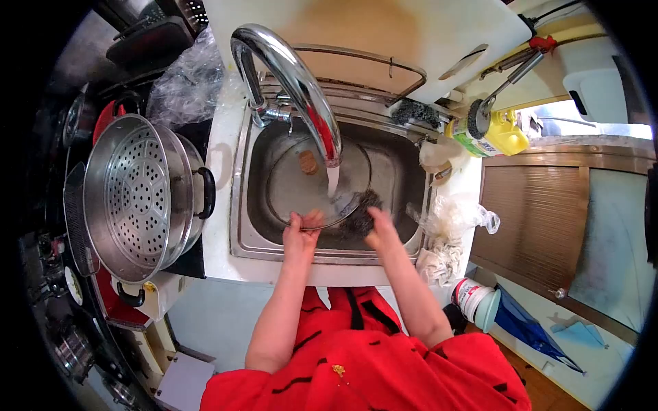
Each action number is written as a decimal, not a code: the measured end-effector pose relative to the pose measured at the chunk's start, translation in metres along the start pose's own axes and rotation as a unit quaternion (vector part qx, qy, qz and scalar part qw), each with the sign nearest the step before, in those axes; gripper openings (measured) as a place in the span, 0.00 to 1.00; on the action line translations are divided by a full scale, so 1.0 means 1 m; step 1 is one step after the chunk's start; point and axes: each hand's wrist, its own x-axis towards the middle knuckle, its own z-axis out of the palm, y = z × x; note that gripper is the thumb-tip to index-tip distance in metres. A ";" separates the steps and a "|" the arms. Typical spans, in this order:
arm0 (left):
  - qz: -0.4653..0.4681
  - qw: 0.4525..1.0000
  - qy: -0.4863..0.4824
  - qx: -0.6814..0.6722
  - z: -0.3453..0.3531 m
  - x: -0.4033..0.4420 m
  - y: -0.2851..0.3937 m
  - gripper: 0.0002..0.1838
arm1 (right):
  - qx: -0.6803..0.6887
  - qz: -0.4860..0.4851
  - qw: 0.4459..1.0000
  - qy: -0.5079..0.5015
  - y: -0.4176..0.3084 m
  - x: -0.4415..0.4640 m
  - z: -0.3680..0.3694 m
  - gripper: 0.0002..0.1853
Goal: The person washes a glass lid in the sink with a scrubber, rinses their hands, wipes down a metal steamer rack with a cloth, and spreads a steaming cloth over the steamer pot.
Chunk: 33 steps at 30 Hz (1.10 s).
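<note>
A round, clear glass lid (298, 192) with a thin metal rim lies tilted in the steel sink (404, 164). My left hand (303, 231) grips the near edge of its rim, fingers closed. In my right hand (382, 229) is a dark steel wool scrubber (360, 216), pressed against the lid's right near edge. A brown oval piece (308, 162) shows toward the lid's far side; I cannot tell whether it is the knob. Water runs from the curved chrome faucet (291, 75) onto the lid.
A large steamer pot (144, 198) with a perforated tray stands left of the sink. At the right rim lie a crumpled plastic bag (452, 216) and a whitish cloth (440, 264). A yellow jug (504, 133) and another dark scrubber (415, 113) sit behind the sink.
</note>
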 end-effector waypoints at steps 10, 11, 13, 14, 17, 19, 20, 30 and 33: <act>-0.002 0.994 -0.031 0.104 -0.008 0.005 0.020 0.13 | -0.178 -0.188 0.965 0.053 -0.026 0.074 -0.016 0.20; -0.007 0.992 -0.035 0.125 -0.010 0.006 0.026 0.11 | -0.240 -0.220 0.946 0.004 -0.030 0.090 -0.025 0.21; 0.009 0.991 -0.038 0.128 -0.019 0.009 0.029 0.12 | -0.201 -0.150 0.967 0.042 -0.038 0.095 -0.014 0.20; 0.033 0.990 -0.045 0.133 -0.020 0.013 0.036 0.13 | -0.102 -0.040 0.987 0.118 -0.037 0.099 -0.002 0.20; 0.017 0.999 0.037 -0.028 -0.016 0.010 0.015 0.13 | -0.068 -0.091 0.988 0.102 0.001 0.055 0.002 0.19; 0.011 0.999 0.025 -0.045 -0.005 -0.002 -0.002 0.11 | -0.073 -0.057 0.992 0.090 0.013 0.025 0.008 0.20; 0.053 0.998 0.036 -0.014 -0.001 -0.008 -0.024 0.10 | -0.071 -0.053 0.993 0.082 0.026 0.008 0.009 0.19; 0.002 1.000 -0.014 0.020 -0.017 0.011 0.000 0.08 | -0.175 -0.058 0.976 0.115 -0.040 0.116 -0.002 0.15; 0.020 1.000 0.018 -0.010 0.001 -0.003 -0.013 0.06 | -0.112 -0.035 0.991 0.064 -0.029 0.065 0.015 0.17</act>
